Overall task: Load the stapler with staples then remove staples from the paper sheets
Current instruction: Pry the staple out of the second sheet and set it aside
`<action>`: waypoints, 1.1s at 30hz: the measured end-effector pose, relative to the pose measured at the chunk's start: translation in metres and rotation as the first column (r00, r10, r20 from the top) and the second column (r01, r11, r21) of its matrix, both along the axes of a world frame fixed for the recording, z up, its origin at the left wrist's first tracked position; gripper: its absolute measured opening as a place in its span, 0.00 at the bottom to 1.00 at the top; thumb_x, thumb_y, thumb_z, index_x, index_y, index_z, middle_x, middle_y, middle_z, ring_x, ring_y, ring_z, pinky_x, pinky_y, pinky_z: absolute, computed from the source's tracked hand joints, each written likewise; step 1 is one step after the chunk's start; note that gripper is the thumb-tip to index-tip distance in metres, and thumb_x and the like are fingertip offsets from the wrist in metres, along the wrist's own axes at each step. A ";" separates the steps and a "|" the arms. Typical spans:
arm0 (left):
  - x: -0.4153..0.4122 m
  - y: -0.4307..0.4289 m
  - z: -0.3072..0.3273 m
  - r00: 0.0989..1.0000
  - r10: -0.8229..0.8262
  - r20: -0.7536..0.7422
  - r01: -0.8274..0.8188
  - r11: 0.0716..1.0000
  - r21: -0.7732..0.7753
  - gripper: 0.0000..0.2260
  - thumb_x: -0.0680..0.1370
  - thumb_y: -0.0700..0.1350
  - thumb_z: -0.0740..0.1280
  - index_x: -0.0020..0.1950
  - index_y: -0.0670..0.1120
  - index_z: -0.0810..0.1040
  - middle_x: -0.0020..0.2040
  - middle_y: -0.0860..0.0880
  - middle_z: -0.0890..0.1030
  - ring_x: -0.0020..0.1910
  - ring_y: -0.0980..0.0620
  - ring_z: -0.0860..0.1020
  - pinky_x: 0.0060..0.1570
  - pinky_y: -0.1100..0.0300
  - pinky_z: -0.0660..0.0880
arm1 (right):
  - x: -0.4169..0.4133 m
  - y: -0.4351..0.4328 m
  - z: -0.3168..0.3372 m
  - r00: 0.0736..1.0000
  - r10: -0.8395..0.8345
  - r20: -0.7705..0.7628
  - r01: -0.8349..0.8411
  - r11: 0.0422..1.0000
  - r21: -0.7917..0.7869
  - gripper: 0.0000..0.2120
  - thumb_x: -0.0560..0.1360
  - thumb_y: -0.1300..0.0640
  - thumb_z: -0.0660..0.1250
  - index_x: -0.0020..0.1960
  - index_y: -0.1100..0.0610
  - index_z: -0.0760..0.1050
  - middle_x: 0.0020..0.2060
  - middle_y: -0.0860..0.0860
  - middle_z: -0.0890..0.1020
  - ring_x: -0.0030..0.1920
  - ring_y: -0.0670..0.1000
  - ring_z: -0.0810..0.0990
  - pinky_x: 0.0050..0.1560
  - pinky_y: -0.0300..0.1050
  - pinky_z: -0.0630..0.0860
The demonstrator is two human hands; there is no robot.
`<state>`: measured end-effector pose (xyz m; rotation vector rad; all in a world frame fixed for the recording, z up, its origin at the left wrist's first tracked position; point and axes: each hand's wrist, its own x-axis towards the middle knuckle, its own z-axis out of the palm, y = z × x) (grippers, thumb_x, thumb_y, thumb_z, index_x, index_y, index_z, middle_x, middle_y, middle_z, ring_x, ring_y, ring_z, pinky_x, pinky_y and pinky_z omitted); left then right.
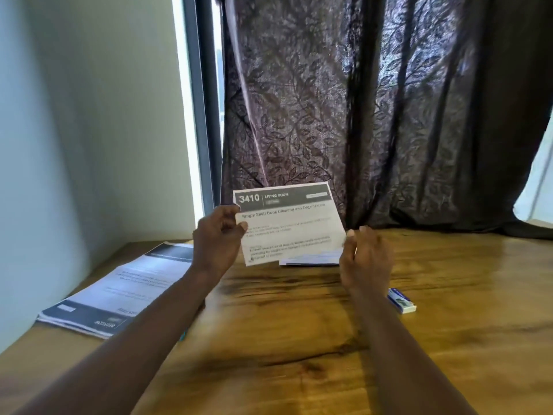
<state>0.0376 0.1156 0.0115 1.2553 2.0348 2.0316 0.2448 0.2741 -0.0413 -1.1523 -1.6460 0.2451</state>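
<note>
My left hand [218, 238] holds a printed paper sheet [288, 226] by its left edge, raised upright above the wooden table [299, 339]. The sheet has a dark header reading 3410. My right hand [363, 256] is at the sheet's lower right corner, fingers curled near the edge; the blur hides whether it grips. More paper [311, 259] lies flat on the table behind the raised sheet. A small white and blue staple box [401, 301] lies just right of my right wrist. I see no stapler; a teal sliver [182, 336] peeks from under my left forearm.
A stack of printed sheets [119, 292] lies on the table's left side near the wall. A dark patterned curtain [374, 115] hangs behind the table's far edge, with a window frame [205, 100] to its left.
</note>
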 end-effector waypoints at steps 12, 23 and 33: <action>0.002 0.116 -0.041 0.993 0.107 0.055 -0.087 0.957 -0.277 0.10 0.75 0.45 0.76 0.56 0.51 0.85 0.49 0.51 0.88 0.50 0.48 0.84 0.54 0.59 0.77 | -0.012 0.023 -0.007 0.974 -0.073 0.216 0.128 0.959 -0.254 0.32 0.80 0.45 0.60 0.79 0.58 0.55 0.69 0.60 0.72 0.68 0.63 0.71 0.67 0.59 0.68; 0.000 0.124 -0.052 0.997 -0.023 -0.075 -0.010 0.912 -0.411 0.27 0.81 0.54 0.67 0.78 0.51 0.68 0.68 0.46 0.80 0.68 0.44 0.76 0.66 0.50 0.72 | -0.013 0.032 -0.011 0.842 -0.004 0.540 0.204 0.928 -0.312 0.23 0.79 0.41 0.59 0.66 0.54 0.74 0.66 0.55 0.75 0.70 0.59 0.68 0.69 0.58 0.63; -0.002 0.101 -0.053 0.935 -0.150 -0.321 -0.100 0.757 -0.646 0.29 0.72 0.66 0.71 0.70 0.59 0.75 0.68 0.52 0.79 0.69 0.45 0.74 0.69 0.43 0.64 | -0.012 0.027 -0.010 0.830 -0.035 0.557 0.232 0.929 -0.287 0.22 0.80 0.41 0.60 0.66 0.54 0.74 0.66 0.55 0.74 0.70 0.59 0.68 0.68 0.58 0.65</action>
